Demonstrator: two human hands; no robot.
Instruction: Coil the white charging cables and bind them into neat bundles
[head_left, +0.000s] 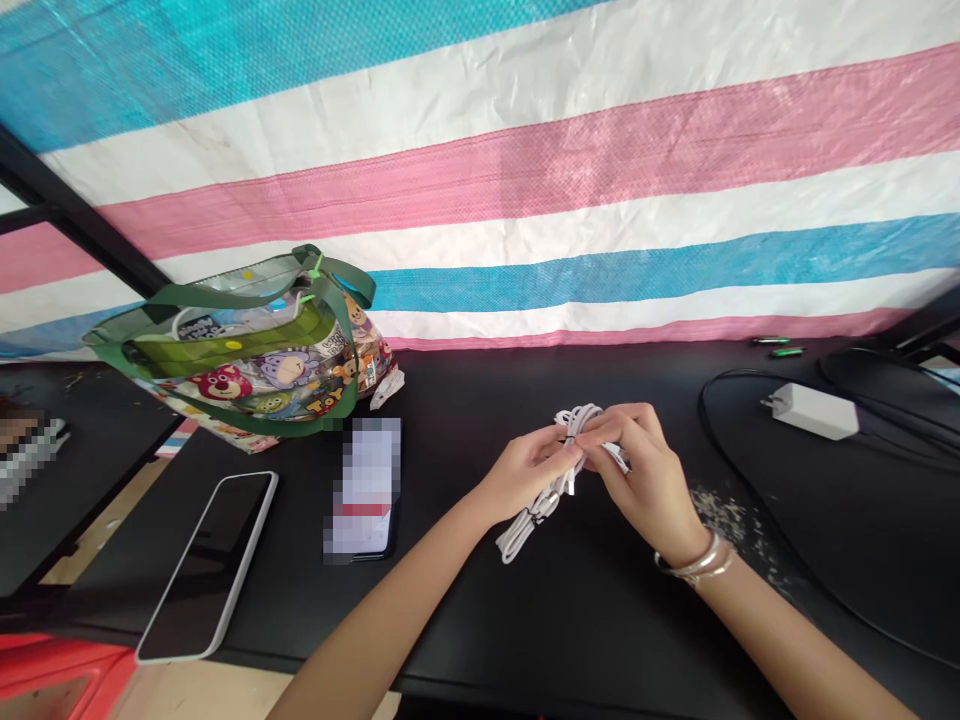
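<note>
A bundled white charging cable [517, 535] is held over the black table, folded into loops and bound with dark ties. My left hand [529, 468] is closed around its middle, thumb on top near the upper tie. From the other side, my right hand [637, 465] pinches the bundle close to that same tie, its fingertips meeting the left thumb. Loops stick out above the fingers, and a lower looped end hangs toward the front left. Part of the cable is hidden behind the fingers. Bracelets circle the right wrist.
Left of the hands lie a phone with a lit, blurred screen [367, 490] and a dark-screened phone [210, 565]. A clear cartoon bag with green straps [262, 370] stands behind them. At right are a white power adapter [814, 410], black cables [757, 510] and small batteries [786, 352].
</note>
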